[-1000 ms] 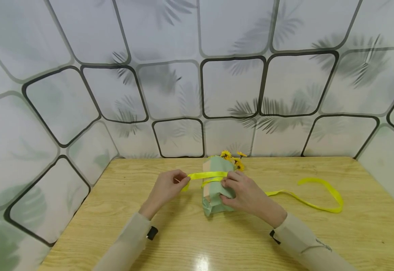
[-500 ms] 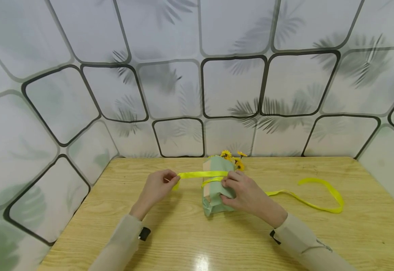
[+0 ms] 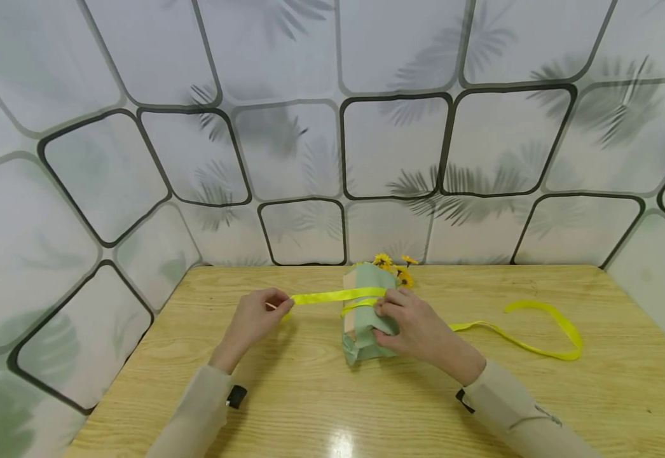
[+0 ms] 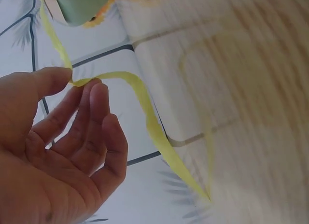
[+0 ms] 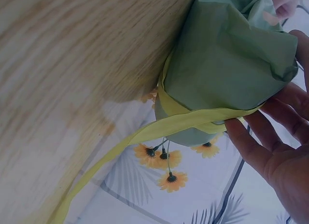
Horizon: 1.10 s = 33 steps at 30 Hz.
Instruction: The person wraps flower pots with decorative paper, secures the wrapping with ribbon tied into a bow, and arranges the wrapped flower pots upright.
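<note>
Yellow ribbon [image 3: 329, 296] goes round the green bundle [image 3: 363, 324], which is on the worktop [image 3: 298, 388] with orange flowers [image 3: 383, 259] at its far end. The left hand [image 3: 254, 316] pinches the ribbon between thumb and fingers. It has just moved farther out to the left, so the piece between the hands is longer and looks pulled straight. The right hand [image 3: 418, 324] has stayed put, its thumb and fingers gripping the bundle where the ribbon crosses.
</note>
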Each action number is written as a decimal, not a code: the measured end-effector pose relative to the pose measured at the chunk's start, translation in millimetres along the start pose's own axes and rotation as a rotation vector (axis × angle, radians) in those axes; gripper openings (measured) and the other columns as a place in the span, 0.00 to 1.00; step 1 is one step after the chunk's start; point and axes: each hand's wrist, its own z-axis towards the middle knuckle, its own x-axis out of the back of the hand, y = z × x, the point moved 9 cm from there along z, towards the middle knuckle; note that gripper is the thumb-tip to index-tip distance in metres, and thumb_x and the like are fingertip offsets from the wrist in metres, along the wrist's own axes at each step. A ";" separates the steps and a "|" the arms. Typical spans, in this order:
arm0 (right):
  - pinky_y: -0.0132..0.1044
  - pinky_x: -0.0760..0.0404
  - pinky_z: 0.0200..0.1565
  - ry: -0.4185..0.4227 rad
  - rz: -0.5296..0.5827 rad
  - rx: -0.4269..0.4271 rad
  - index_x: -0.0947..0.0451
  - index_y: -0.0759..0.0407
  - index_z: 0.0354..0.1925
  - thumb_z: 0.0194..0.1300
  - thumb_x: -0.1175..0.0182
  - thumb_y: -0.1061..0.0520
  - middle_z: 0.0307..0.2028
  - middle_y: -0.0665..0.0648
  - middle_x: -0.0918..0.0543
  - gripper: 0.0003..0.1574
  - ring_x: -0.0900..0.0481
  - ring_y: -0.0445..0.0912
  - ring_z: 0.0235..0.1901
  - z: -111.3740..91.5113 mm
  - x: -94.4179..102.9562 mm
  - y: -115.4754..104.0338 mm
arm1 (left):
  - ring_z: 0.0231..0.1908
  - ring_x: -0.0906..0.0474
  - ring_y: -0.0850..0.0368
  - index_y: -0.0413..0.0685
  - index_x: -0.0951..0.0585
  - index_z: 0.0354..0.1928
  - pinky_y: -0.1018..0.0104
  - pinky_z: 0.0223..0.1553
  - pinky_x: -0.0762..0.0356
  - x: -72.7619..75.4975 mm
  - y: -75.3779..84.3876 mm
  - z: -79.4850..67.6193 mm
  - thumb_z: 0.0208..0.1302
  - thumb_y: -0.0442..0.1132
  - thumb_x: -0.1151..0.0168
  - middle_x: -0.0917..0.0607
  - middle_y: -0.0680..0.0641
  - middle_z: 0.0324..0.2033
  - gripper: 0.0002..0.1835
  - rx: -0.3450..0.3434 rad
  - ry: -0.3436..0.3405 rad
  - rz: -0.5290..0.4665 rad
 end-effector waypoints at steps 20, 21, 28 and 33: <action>0.33 0.19 0.36 -0.003 -0.013 -0.006 0.17 0.58 0.32 0.46 0.20 0.57 0.35 0.51 0.18 0.17 0.24 0.43 0.34 -0.7 -0.1 0.7 | 0.33 0.16 0.59 0.50 0.12 0.37 0.67 0.33 0.19 -54.1 73.8 15.4 0.71 0.52 0.35 0.10 0.52 0.32 0.14 -0.062 -0.039 -0.115; 0.33 0.19 0.36 -0.004 -0.013 -0.006 0.17 0.58 0.32 0.46 0.20 0.57 0.35 0.51 0.18 0.17 0.24 0.43 0.34 -0.7 -0.3 0.8 | 0.34 0.16 0.59 0.50 0.12 0.38 0.67 0.33 0.18 -56.8 74.5 16.1 0.71 0.51 0.35 0.10 0.52 0.33 0.13 -0.062 -0.047 -0.127; 0.33 0.19 0.36 -0.006 -0.010 -0.009 0.17 0.58 0.32 0.47 0.19 0.57 0.35 0.51 0.19 0.17 0.24 0.43 0.34 -0.8 1.2 0.4 | 0.33 0.15 0.58 0.50 0.12 0.37 0.67 0.35 0.17 -60.0 77.6 17.5 0.70 0.44 0.33 0.10 0.50 0.34 0.07 -0.080 -0.056 -0.133; 0.34 0.19 0.36 0.002 -0.004 -0.005 0.18 0.58 0.32 0.46 0.20 0.57 0.35 0.51 0.18 0.17 0.23 0.44 0.35 -1.7 2.4 1.0 | 0.32 0.16 0.60 0.51 0.13 0.36 0.65 0.35 0.17 -55.9 72.1 14.7 0.70 0.42 0.33 0.11 0.52 0.32 0.05 -0.081 -0.045 -0.112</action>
